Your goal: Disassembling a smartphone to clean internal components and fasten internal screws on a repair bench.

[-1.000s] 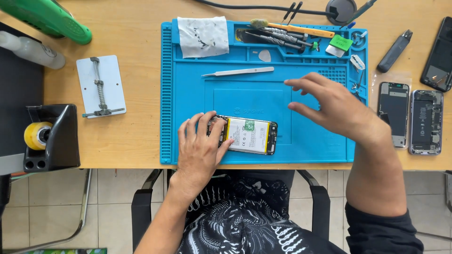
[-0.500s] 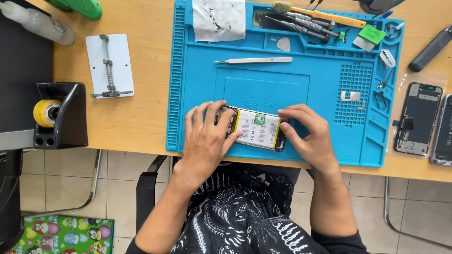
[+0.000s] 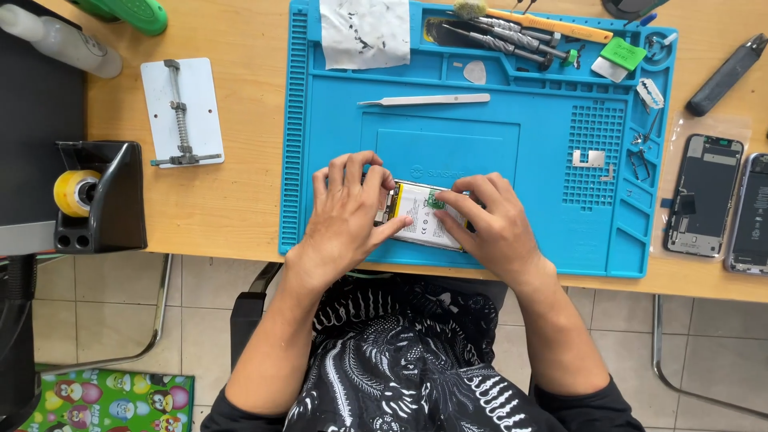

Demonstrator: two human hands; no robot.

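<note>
- Right now both hands work on an opened phone [image 3: 420, 220] lying near the front edge of the blue mat [image 3: 544, 160].
- Left hand [image 3: 344, 212] lies flat over the phone's left end, fingers spread and thumb on the pale battery, pinning it down.
- Right hand [image 3: 488, 224] curls over the right end, fingertips pressing by a small green part; whether it pinches anything, I cannot tell.
- To do this well, I judge: keep the left palm steady so the phone cannot slide, and press lightly and squarely with the right fingertips, since the battery and thin cables would bend easily.
- Tweezers [image 3: 424, 100] lie further back on the mat, near enough to reach; a tape dispenser [image 3: 88, 196] stands well apart at left.
</note>
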